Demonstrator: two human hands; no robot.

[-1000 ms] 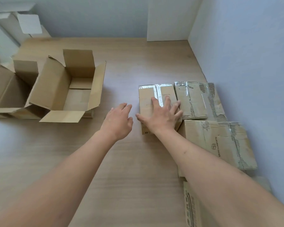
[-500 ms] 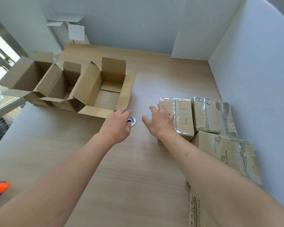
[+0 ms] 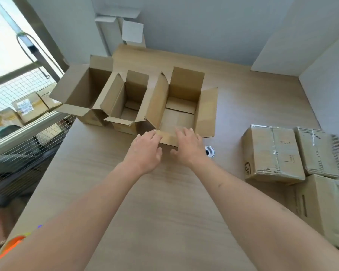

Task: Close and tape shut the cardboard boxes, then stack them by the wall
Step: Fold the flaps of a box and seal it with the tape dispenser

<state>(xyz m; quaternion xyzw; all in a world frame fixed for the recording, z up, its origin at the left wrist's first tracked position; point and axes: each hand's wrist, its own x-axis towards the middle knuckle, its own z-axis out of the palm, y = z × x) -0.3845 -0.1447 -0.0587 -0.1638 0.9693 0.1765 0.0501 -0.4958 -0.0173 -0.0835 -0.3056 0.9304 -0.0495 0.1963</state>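
Observation:
Three open cardboard boxes stand in a row on the wooden table. The nearest open box [image 3: 186, 106] has its front flap folded down toward me. My left hand [image 3: 145, 148] and my right hand [image 3: 188, 146] both reach to that front flap, fingers spread, fingertips at its edge; neither grips it. A middle open box [image 3: 125, 102] and a left open box [image 3: 80, 94] stand beside it. Taped-shut boxes sit at the right by the wall: one closest to me [image 3: 272, 153], one behind it [image 3: 319, 151], and a larger one [image 3: 325, 208] at the front.
A round metal grommet [image 3: 209, 151] is set in the table [image 3: 164, 212] just right of my right hand. An orange and blue object [image 3: 10, 247] lies at the table's lower left edge. A window and wire mesh run along the left; white walls close the back and right.
My right hand left the taped box on the right, and both hands moved left and forward to the open box's front flap. The view swung left.

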